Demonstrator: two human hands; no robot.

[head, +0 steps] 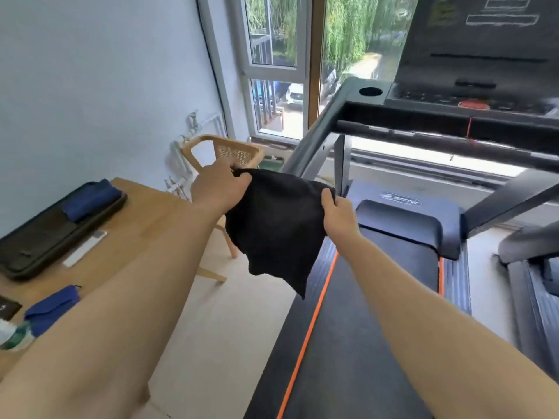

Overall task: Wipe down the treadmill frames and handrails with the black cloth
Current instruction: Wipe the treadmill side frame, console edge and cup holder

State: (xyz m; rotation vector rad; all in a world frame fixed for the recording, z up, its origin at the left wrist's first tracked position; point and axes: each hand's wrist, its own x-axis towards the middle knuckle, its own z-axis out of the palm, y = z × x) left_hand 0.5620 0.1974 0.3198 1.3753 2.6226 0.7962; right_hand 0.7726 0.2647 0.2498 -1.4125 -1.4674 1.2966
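We hold the limp black fabric cloth (pixel 272 225) up in the air between us and the treadmill. Our left hand (pixel 222 189) is closed on its far-left top corner and our right hand (pixel 337 211) is pinching the right top corner. The rest hangs free, its lowest point dangling above the orange stripe at the left edge of the black running belt (pixel 363 328). It touches no part of the machine yet.

Held only by two corners, the cloth could slip from either pinch and drop onto the belt or the pale floor. If we wipe with it spread like this, the loose tail is likely to drag and catch on the grey slanted metal frame post (pixel 305 146) just beyond it. Bunching it into one palm first looks safer.

Along the black padded handrail bar (pixel 423 133) farther off, a thin red cord (pixel 469 128) hangs from the console. A broad swipe there could hook it and tug it loose.

The light wooden counter (pixel 145 213) to the left stands near our left elbow, so a wide swing could knock things on it.
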